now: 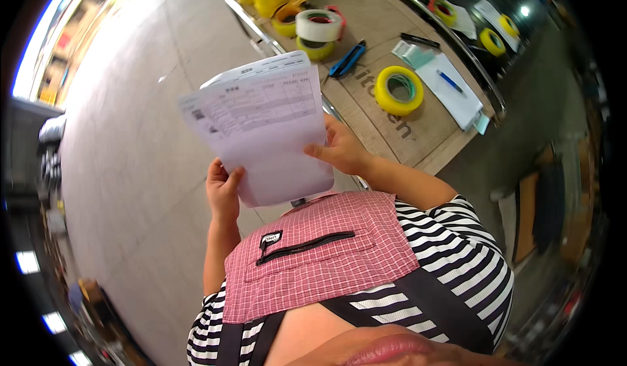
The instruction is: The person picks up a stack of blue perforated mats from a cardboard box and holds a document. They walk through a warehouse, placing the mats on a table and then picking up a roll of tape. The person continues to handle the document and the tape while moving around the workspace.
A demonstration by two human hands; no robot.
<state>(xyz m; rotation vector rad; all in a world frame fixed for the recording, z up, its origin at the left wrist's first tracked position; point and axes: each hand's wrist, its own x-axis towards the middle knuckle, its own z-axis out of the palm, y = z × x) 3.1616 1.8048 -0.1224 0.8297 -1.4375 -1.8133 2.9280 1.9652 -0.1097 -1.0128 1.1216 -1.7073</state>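
A stack of printed paper sheets [274,137] is held up in front of my chest, its top sheets slightly fanned at the upper edge. My left hand [224,182] grips the lower left side, thumb on the front face. On the opposite side my right hand [339,147] pinches the stack's edge, thumb also in front and the other fingers mostly hidden behind. Right of the papers, a cardboard-topped cart [431,145] bears a yellow tape roll [379,91] and a blue utility knife [348,59].
A white notepad [441,72] with a blue pen [452,82] and a black marker [420,40] lie on the cart's right side. Several tape rolls, including a white one [318,26], crowd its far end. A metal rail [480,82] edges the cart. Grey floor [130,157] spreads at left.
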